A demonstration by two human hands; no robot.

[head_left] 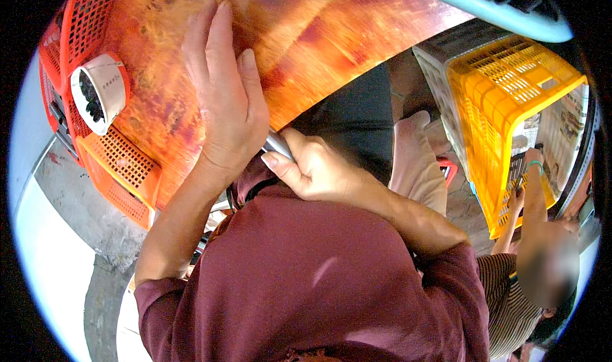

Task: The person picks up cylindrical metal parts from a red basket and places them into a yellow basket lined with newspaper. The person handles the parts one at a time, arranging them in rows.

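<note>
My left hand [229, 94] is held over the glossy orange-brown wooden tabletop [319, 50], fingers stretched out toward the far side. It appears to hold nothing, and I cannot tell whether its palm touches the wood. Just right of its wrist, at the table's near edge, my right hand [319, 167] is closed around a grey metallic rod-like tool [276, 146]. Only a short piece of that tool shows between thumb and fingers. Its far end is hidden behind my left wrist, so its kind is unclear.
A white paper cup [113, 89] of small black pieces stands at the left, beside red-orange plastic baskets [121, 158]. A yellow crate [475, 101] stands right of the table, and another person's arms [535, 190] reach toward it. A pale blue rim [510, 8] crosses the far right.
</note>
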